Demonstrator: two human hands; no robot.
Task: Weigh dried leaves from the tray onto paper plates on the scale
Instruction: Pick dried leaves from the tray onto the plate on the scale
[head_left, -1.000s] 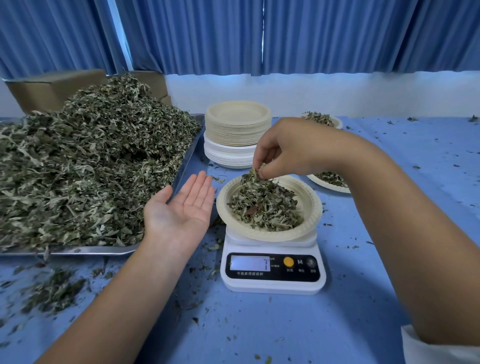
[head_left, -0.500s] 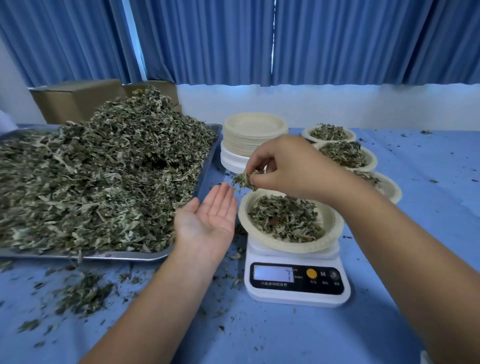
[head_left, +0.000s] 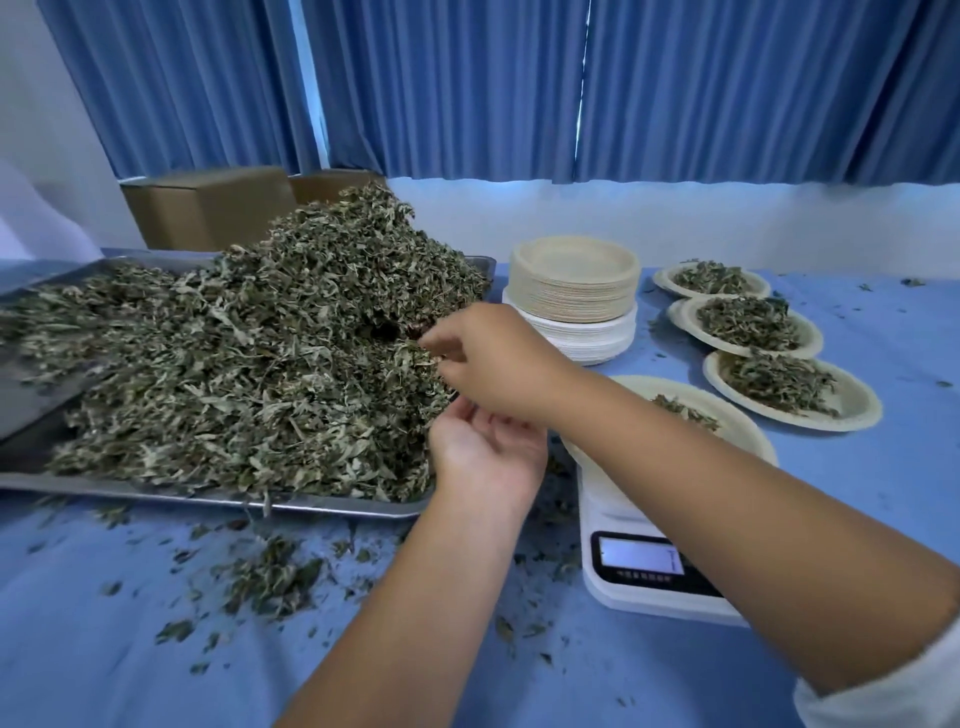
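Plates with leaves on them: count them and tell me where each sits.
4. One plate on the scale, partly behind an arm; three right of the empty stack: far plate, middle plate, near plate. More may be hidden.

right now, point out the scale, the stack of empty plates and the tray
scale (head_left: 636, 555) head view, lit display
stack of empty plates (head_left: 571, 306) head view, side of the stack
tray (head_left: 337, 506) head view, front rim
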